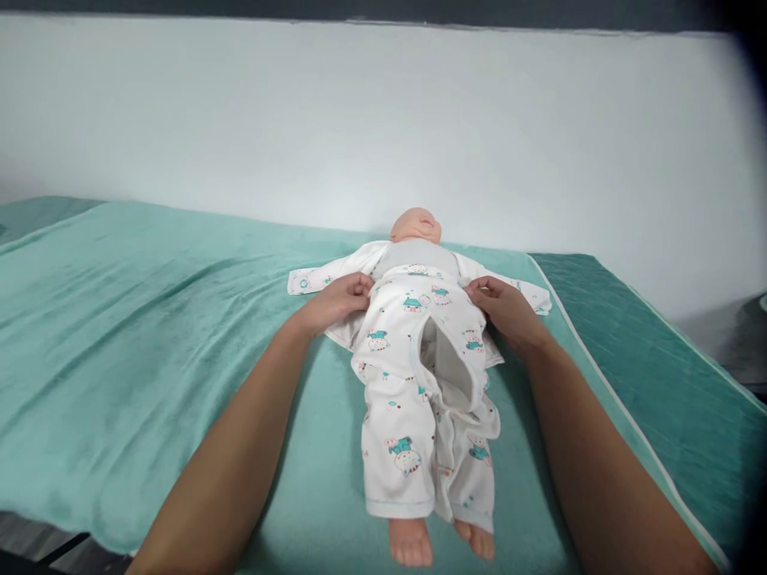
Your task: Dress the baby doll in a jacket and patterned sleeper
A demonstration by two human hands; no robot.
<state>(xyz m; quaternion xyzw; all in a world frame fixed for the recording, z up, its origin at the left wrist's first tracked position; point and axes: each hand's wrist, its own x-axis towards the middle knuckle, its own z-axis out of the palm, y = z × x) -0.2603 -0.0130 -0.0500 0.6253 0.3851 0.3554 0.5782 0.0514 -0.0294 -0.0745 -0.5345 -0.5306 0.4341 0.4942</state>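
A baby doll (415, 226) lies on its back, feet toward me, on a teal blanket (180, 343). It wears white printed baby pants (395, 343) with an opening at the crotch, their top edge reaching up over its chest. Under them is a white long-sleeved baby shirt (353, 263), its sleeves spread out to both sides. My left hand (344, 299) pinches the pants at their upper left edge. On the opposite side, my right hand (500, 307) grips the upper right edge with thumb and fingers. Both bare doll feet (411, 543) stick out of the pant legs.
A white wall (300, 120) rises behind the blanket. To the right, a darker green cover (647, 351) lies beside the blanket's white-trimmed edge. Wrinkles run across the blanket on the left. Grey floor (29, 539) shows at the lower left corner.
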